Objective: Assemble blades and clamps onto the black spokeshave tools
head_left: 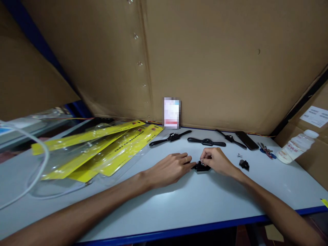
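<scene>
A black spokeshave [203, 168] lies on the table between my two hands, its middle showing and most of its handles covered. My left hand [171, 169] is closed around its left handle. Above its middle, the fingertips of my right hand [215, 160] pinch what looks like a small silver screw, mostly hidden by the fingers. Right of that hand lie several small silver screws [240, 155] and a small black metal part [244, 165]. Behind my hands rest three more black spokeshaves: one at the left [174, 137], another in the middle [206, 141], the third at the right [231, 139].
Clear packages with yellow cards [128, 147] are piled at the left, beside a white cable [46, 160]. A lit screen [171, 113] leans against the cardboard wall [205, 68]. A dark phone [247, 140], keys [266, 150] and a white-capped bottle [294, 147] stand or lie at the right.
</scene>
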Tool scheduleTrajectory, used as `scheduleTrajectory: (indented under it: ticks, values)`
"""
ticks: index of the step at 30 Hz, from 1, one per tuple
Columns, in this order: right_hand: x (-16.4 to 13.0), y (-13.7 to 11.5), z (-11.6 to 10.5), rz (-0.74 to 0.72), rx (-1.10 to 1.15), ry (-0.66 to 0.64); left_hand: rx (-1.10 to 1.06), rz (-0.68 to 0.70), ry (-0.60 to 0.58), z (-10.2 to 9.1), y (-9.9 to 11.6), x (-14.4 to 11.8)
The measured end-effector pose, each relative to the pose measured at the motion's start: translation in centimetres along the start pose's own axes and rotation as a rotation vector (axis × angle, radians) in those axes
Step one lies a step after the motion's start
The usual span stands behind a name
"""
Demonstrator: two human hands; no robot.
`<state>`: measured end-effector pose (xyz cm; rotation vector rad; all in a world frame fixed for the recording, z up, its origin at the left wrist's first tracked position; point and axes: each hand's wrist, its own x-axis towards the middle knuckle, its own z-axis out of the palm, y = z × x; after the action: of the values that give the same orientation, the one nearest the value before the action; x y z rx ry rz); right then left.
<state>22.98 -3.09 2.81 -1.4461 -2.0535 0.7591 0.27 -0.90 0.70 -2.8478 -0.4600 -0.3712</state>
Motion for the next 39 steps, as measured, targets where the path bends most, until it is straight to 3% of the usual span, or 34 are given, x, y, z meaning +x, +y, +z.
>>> scheduleTrajectory:
  ticks: [3, 11, 15, 21, 24, 32, 35, 39]
  values:
    - [-0.1, 0.0, -0.1, 0.030, -0.110, 0.005, 0.010, 0.002, -0.015, -0.1, 0.0, 0.0]
    - [-1.1, -1.4, 0.2, -0.031, -0.691, 0.006, -0.008, -0.014, -0.045, -0.3, 0.0, -0.1]
    - [-1.2, -1.5, 0.1, -0.072, -0.798, -0.014, -0.026, -0.009, -0.020, -0.3, 0.0, -0.1]
    - [-0.8, -0.4, -1.5, -0.180, -0.453, 0.092, -0.027, -0.008, -0.019, -0.3, 0.0, -0.2]
    - [-0.5, 0.0, -1.4, -0.220, -0.305, 0.075, -0.034, -0.014, -0.012, -0.2, -0.1, -0.2]
    - [-0.4, 0.3, 0.8, -0.083, -0.093, 0.031, -0.071, -0.027, -0.008, -0.5, 0.0, -0.1]
    - [-0.2, 0.4, 0.6, -0.030, -0.007, 0.008, -0.073, -0.026, -0.006, -0.5, 0.0, -0.1]
    - [-0.3, 0.2, -0.7, -0.057, -0.120, -0.020, -0.050, -0.028, -0.020, -0.4, 0.0, -0.1]
